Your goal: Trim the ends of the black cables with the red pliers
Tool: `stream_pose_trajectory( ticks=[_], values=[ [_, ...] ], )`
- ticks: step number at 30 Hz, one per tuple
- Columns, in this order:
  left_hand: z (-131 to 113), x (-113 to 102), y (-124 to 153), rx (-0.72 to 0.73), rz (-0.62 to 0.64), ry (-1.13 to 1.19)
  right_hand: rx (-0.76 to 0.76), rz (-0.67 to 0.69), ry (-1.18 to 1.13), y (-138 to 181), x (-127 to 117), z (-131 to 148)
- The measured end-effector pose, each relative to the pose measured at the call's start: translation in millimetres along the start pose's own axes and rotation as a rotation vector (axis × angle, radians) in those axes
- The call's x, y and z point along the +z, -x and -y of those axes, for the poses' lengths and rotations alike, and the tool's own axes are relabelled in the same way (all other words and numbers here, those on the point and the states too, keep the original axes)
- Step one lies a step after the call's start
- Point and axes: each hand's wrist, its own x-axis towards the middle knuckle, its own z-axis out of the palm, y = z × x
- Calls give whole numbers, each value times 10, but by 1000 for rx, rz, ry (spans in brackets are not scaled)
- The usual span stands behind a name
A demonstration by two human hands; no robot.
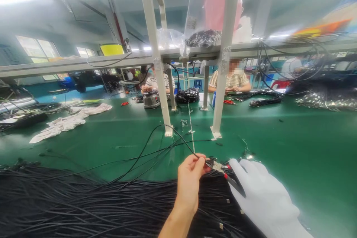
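Observation:
My bare left hand [191, 173] pinches a black cable [152, 132] close to its end, thumb against fingers. The cable arcs up and away to the left from that grip. In a white glove, my right hand [263, 193] is wrapped round pliers [219, 166] with red and black handles. Their metal jaws sit at the cable's end, right beside my left fingertips; whether they touch it I cannot tell. Below both hands spreads a thick heap of black cables [92, 200], with small metal plugs showing at its right side.
The green tabletop [292, 137] carries two metal posts [220, 81] holding a shelf [111, 59]. A white cloth [72, 121] lies at left, a cable coil [187, 95] beyond the posts. Two people in striped shirts sit opposite. Bags [206, 15] rest on the shelf.

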Motion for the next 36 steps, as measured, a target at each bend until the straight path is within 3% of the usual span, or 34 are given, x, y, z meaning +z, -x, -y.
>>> stream_pose_trajectory(
  ticks=[16, 24, 36],
  values=[
    [7, -6, -6, 32, -22, -68, 30, -5, -9, 29, 6, 60],
    [11, -5, -12, 45, 1, -54, -39, -92, -98, 0, 85, -5],
    [43, -32, -35, 112, -7, -160, 10, -38, 0, 56, 47, 63]
  ],
)
